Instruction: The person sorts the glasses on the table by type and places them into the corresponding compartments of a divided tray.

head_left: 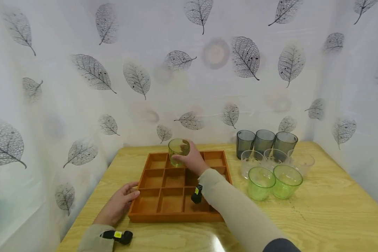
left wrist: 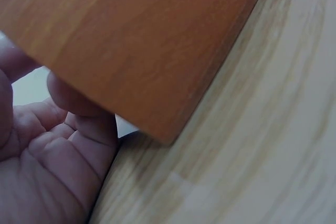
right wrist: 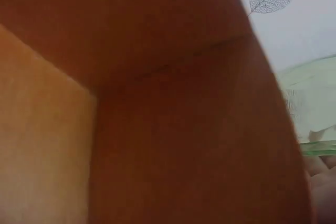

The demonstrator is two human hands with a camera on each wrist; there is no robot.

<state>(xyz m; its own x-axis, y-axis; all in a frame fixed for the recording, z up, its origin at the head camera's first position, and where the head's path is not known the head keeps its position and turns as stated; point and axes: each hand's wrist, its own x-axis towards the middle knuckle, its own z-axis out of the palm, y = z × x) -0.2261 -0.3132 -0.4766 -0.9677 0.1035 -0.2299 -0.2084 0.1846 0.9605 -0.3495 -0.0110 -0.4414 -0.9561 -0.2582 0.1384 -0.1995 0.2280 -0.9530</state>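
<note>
My right hand (head_left: 194,159) grips a green drinking glass (head_left: 174,151), thumb on the near side, above the back-middle compartment of an orange-brown wooden divided tray (head_left: 176,218). Whether the glass touches the compartment floor, I cannot tell. Part of that glass (right wrist: 312,108) shows at the right wrist view's edge, behind a tray wall (right wrist: 194,140). On the left, my left hand (head_left: 118,203) rests its fingers and thumb against the tray's outer left side. Close up in the left wrist view, bent fingers (left wrist: 79,98) lie by the tray wall (left wrist: 142,51).
Right of the tray stand two green glasses (head_left: 260,185), several clear glasses (head_left: 251,164) behind them, and dark grey glasses (head_left: 245,143) at the back. Everything sits on a wooden table (head_left: 334,210). A leaf-patterned curtain (head_left: 208,94) surrounds the table's back and sides.
</note>
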